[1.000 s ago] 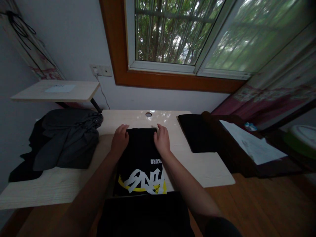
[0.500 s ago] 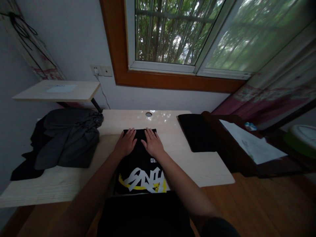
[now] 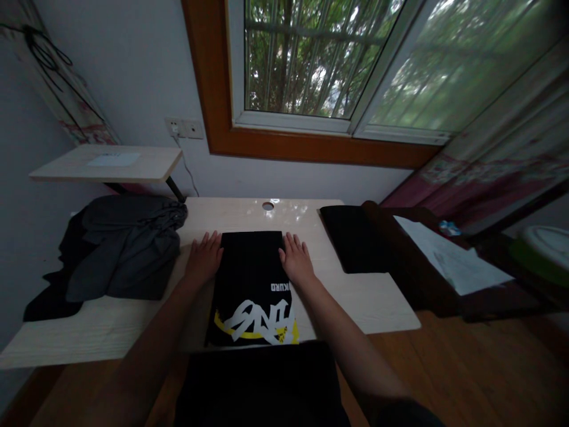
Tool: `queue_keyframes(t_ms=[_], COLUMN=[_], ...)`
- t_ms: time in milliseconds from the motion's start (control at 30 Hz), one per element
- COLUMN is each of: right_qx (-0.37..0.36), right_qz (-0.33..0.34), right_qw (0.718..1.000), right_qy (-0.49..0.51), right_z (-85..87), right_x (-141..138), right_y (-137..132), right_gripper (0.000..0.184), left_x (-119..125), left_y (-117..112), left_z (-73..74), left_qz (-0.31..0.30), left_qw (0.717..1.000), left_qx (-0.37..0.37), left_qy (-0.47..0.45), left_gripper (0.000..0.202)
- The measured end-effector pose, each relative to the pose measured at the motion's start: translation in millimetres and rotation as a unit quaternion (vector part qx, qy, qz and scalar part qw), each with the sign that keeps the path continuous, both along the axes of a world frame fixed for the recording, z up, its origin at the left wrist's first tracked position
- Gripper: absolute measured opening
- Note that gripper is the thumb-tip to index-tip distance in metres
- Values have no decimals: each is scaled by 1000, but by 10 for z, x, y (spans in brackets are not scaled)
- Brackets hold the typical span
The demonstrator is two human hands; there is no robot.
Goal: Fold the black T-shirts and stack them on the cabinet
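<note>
A black T-shirt (image 3: 251,261), folded into a neat rectangle, lies flat in front of me. White lettering and a yellow print run across its near end. My left hand (image 3: 204,258) rests flat along its left edge, fingers stretched forward. Along the right edge lies my right hand (image 3: 297,260), also flat, with its fingers slightly spread and its inner side touching the cloth. Neither hand holds anything. Both are on the pale wooden table (image 3: 355,308), close to the shirt's far corners.
Crumpled dark grey and black clothes (image 3: 124,243) are heaped at the left, below a raised shelf (image 3: 106,166). A folded black garment (image 3: 355,240) sits on the right side. Beyond it, papers (image 3: 448,255) lie on a dark surface. A window (image 3: 320,65) is behind the table.
Both hands have slid outward from the top of the shirt to its two sides, the left hand leftward and the right hand rightward. More of the shirt and its small lettering now shows.
</note>
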State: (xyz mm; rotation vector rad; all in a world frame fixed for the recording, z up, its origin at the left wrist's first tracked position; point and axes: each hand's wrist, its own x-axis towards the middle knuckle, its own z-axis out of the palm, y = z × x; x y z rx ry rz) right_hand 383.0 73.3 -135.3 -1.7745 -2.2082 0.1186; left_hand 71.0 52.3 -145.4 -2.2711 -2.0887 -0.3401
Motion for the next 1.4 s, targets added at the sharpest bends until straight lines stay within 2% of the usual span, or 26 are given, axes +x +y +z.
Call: queue_keyframes(t_ms=[133,233,400,500,567,733,1033,1267,1400], right_qx=[19,43,79,81,79,79,85,66,54], right_qz=[-6,5,64,90,96,92,89,93,93], right_qw=[999,996,990,990,991,992,992,992,992], right_qy=[45,79,99,79,56,25,13,44,68], right_z=[1,17,42,35,23,-2,10,3,0], right_x=[82,114,128,123,121,117,120,163,194], right_y=[-54,-76,-98,-116,-126,-127,-125,-149,-186], right_gripper=[51,49,47,47,46,43,41,42,43], left_x=[-64,51,492,698,737,603,364,74,-126], left_y=[-116,-240,-590,-800,-890,-957,-1107,-1216,-1260], left_z=[69,209,427,402,325,162,116,74,81], left_qz=[1,-15,-143,-198,-195,-154,-138,-67,-45], left_qw=[999,998,989,980,981,988,990,996,997], left_qx=[5,18,24,20,15,-6,14,61,54], left_qy=[-33,-53,-28,-21,-19,-5,14,28,34], left_gripper=[55,53,51,54,55,58,53,52,53])
